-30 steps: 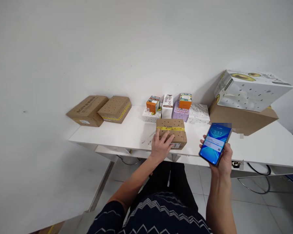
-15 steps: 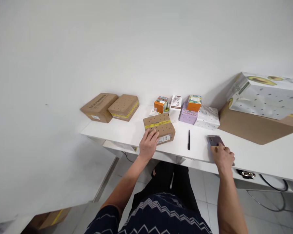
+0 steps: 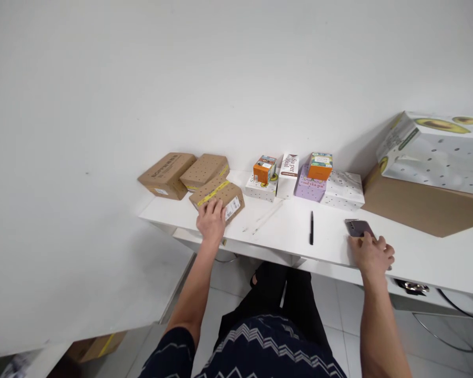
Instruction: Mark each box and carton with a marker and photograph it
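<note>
My left hand (image 3: 212,221) grips the near side of a brown cardboard box (image 3: 208,190) with yellow tape and a white label, its fingers over the top edge. The thumb is hidden. This box sits close in front of a similar dotted box (image 3: 207,167); I cannot tell if they touch. My right hand (image 3: 372,253) is closed over a dark phone (image 3: 357,227) at the table's front edge, camera end showing beyond the fingers. A black pen (image 3: 311,228) lies between the hands, nearer the right one.
A larger brown carton (image 3: 167,173) stands at the table's left end. Along the wall are a small orange box (image 3: 265,169), a tall white box (image 3: 288,176), a lilac box (image 3: 310,189) and another orange box (image 3: 320,167). A big avocado-print box (image 3: 437,157) stands right.
My left hand has moved the taped cardboard box leftward across the table, toward the other brown boxes. My right hand stays on the phone. The view has shifted slightly.
</note>
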`<state>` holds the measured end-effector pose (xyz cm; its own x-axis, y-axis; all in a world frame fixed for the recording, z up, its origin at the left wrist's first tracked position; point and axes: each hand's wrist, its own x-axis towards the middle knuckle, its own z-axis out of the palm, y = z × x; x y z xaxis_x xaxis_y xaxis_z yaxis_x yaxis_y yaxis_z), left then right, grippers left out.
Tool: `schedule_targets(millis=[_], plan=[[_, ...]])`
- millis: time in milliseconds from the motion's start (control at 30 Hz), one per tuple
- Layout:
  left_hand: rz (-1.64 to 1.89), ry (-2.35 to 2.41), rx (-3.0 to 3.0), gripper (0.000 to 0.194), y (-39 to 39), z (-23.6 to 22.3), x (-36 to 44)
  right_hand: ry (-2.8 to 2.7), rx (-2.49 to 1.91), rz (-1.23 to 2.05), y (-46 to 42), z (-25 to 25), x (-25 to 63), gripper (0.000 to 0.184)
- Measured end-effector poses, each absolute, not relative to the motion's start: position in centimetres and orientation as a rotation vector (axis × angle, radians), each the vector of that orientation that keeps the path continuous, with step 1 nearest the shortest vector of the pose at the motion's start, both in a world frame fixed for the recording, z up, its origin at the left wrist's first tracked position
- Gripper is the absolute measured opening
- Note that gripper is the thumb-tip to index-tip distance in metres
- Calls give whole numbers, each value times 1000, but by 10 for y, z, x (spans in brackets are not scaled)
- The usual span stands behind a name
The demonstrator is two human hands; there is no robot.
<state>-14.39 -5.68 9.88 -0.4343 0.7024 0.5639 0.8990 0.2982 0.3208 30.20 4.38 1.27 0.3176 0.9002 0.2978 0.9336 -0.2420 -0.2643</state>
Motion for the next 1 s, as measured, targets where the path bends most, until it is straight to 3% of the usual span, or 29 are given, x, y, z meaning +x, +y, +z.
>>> schedule_targets(millis=[300, 667, 800, 1000], plan=[[-719, -2362, -1460, 37, 54, 114, -158, -1741, -1633, -156, 21, 29, 265, 47], [-1059, -2161, -1696, 46, 131, 125, -125, -1495, -1155, 696, -15, 17, 186, 16], [-1149, -2294, -1747, 74, 141, 122, -90, -1412, -1036, 901, -21, 20, 178, 16], [-1331, -2331, -1675, 48, 124, 113, -88, -1398, -990, 893, -20, 23, 179, 14]])
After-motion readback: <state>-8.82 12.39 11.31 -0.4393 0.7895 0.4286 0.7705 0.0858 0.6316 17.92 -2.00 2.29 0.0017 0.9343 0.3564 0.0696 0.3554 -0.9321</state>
